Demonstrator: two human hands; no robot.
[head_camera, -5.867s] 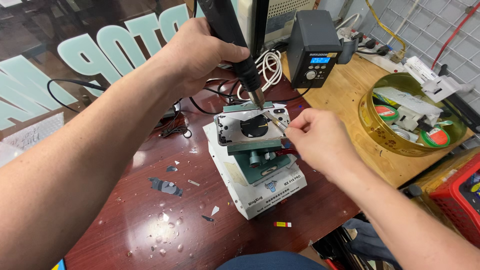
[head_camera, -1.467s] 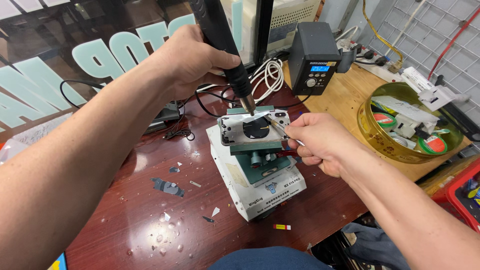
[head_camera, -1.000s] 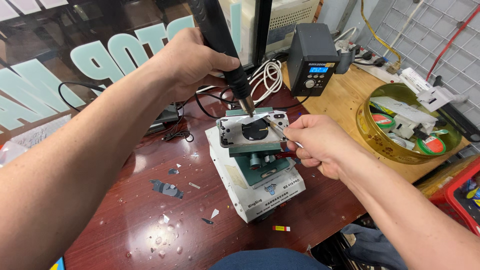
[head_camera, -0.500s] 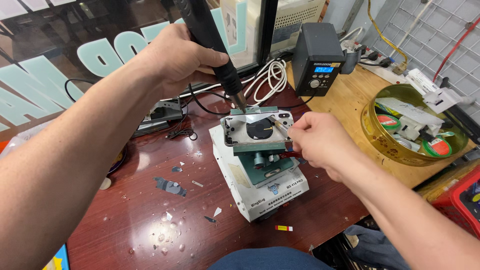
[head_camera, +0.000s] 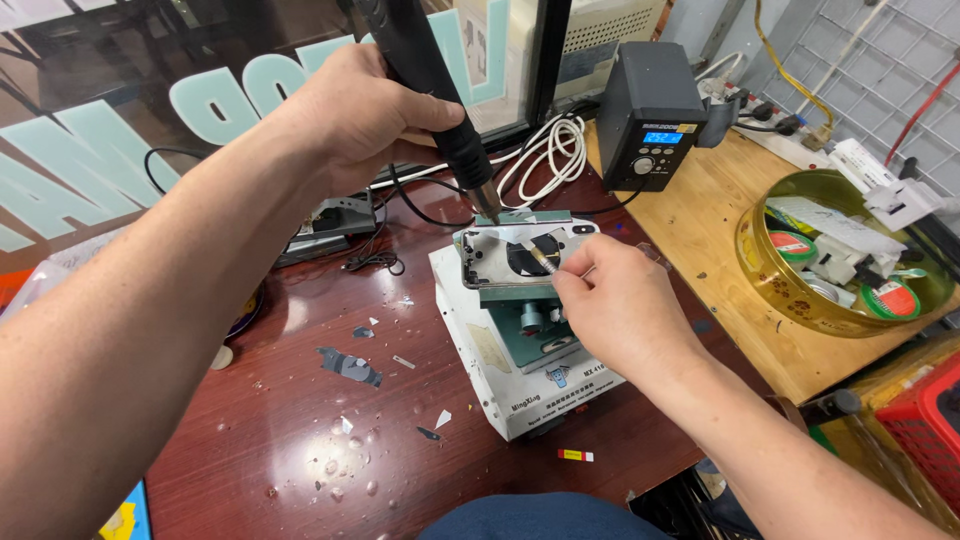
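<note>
My left hand (head_camera: 355, 110) grips a black hot-air wand (head_camera: 425, 95), its metal nozzle pointing down at the far edge of a phone back frame (head_camera: 520, 250). The frame lies clamped on a green and white fixture (head_camera: 520, 345) on the dark red table. My right hand (head_camera: 615, 305) pinches a thin metal tool (head_camera: 543, 258), whose tip rests on the dark round patch in the middle of the frame.
A black station with a blue display (head_camera: 650, 125) stands behind on the wooden bench. A round gold tin (head_camera: 780, 285) with tape rolls and oddments sits right. White coiled cable (head_camera: 545, 155), glass shards (head_camera: 350, 365) and a window lie left and behind.
The wand's nozzle has shifted slightly along the frame's far edge. My right hand stays on the frame with the thin tool. The view has tilted a little.
</note>
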